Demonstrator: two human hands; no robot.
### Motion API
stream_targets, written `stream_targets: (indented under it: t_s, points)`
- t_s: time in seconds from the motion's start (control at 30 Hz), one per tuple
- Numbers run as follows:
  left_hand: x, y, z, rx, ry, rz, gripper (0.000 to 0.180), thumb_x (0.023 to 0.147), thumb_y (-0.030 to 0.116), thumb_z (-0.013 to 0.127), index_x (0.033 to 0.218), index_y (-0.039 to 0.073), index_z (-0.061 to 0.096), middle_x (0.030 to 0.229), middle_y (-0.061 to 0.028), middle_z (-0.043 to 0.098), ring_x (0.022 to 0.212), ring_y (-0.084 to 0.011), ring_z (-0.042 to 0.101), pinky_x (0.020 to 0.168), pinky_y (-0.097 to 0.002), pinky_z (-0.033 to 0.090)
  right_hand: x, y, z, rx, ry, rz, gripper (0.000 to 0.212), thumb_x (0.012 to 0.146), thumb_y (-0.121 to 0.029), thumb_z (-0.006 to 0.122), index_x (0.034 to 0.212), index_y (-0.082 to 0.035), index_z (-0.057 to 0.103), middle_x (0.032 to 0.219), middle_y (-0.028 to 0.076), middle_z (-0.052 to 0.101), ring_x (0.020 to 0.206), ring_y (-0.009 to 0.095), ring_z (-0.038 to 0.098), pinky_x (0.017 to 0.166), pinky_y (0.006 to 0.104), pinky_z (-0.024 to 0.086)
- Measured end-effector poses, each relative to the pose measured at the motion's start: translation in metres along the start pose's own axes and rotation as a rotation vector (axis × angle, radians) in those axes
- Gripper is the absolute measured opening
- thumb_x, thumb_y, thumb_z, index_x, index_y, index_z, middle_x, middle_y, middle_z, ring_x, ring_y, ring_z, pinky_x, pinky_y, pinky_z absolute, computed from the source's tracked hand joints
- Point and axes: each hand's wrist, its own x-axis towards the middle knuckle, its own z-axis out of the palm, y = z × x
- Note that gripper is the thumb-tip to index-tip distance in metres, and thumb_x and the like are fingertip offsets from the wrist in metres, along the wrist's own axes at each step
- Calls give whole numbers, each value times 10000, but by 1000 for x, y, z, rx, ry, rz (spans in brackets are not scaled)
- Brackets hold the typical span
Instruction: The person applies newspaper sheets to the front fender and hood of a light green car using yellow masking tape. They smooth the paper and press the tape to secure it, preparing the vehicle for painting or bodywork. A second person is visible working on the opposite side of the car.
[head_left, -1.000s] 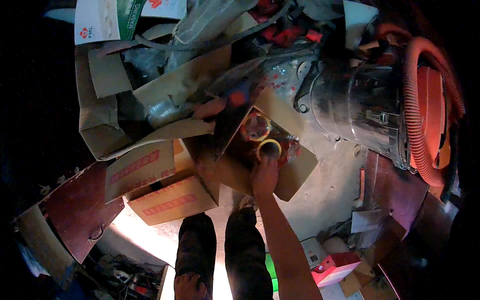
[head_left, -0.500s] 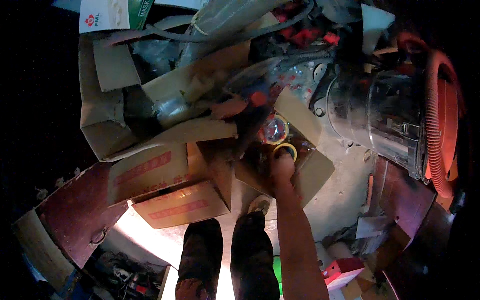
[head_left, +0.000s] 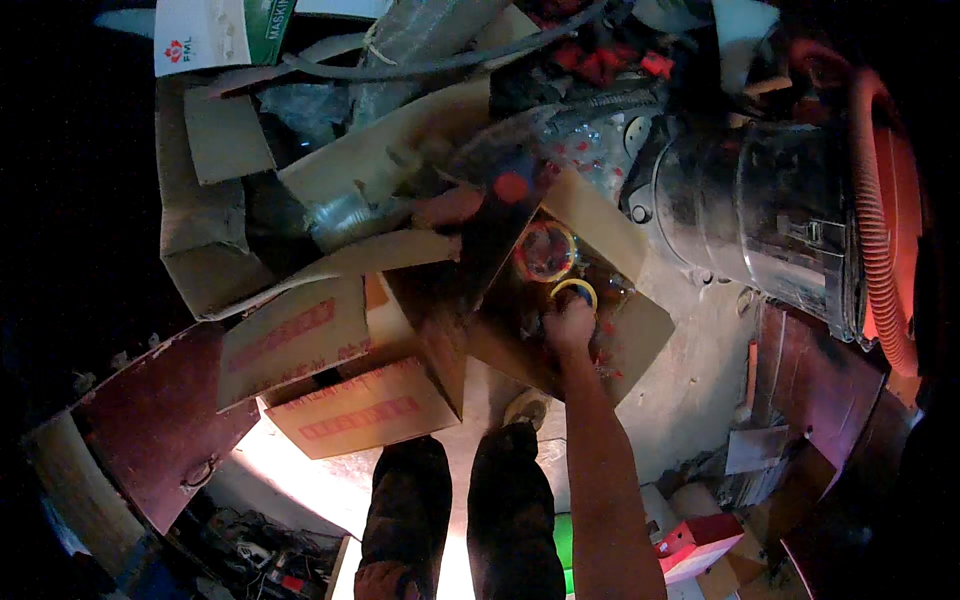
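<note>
A dim, cluttered workroom seen from above. The pale concrete floor (head_left: pixel 690 400) is lit brightly near the bottom centre and falls into darkness at the edges. A dark red cabinet (head_left: pixel 150 430) with a metal handle stands at the left. A steel vacuum drum (head_left: pixel 770 220) with an orange hose (head_left: pixel 890 250) stands at the right. Cardboard boxes (head_left: pixel 350 400) crowd the middle.

Metal drum (head_left: pixel 760 230) wrapped by orange hose (head_left: pixel 885 230) (ribbed); red-printed carton (head_left: pixel 365 410) lower left.

Right hand (head_left: pixel 568 325) fingers hidden inside open cardboard box (head_left: pixel 640 330); left hand (head_left: pixel 450 207) partly hidden behind clear plastic sheet (head_left: pixel 520 170).
</note>
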Motion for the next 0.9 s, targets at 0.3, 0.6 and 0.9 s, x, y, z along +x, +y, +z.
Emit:
stream_targets:
  t_s: [0.3,0.6,0.9]
  points:
    - [-6,7,3,7,3,10,525,857,296,680,1299,32,582,1219,-236,600,1140,-414,568,966,-519,464,-11,-27,10,-2,67,194,482,815,-383,740,1163,-71,626,958,194,706,873,393,695,733,513,562]
    - [-11,13,10,-25,21,8,528,856,283,683,1308,33,575,1217,-235,601,1143,-413,568,968,-510,463,-33,-8,-14,89,75,16,299,846,-226,718,1069,-48,629,940,165,709,847,337,696,740,437,542]
    - [-10,48,-21,-3,-48,91,532,854,270,687,1317,35,568,1215,-235,603,1145,-411,568,971,-502,463,-152,2,-149,735,-132,-2,149,887,14,667,1024,-7,611,917,3,615,839,90,555,756,262,471]
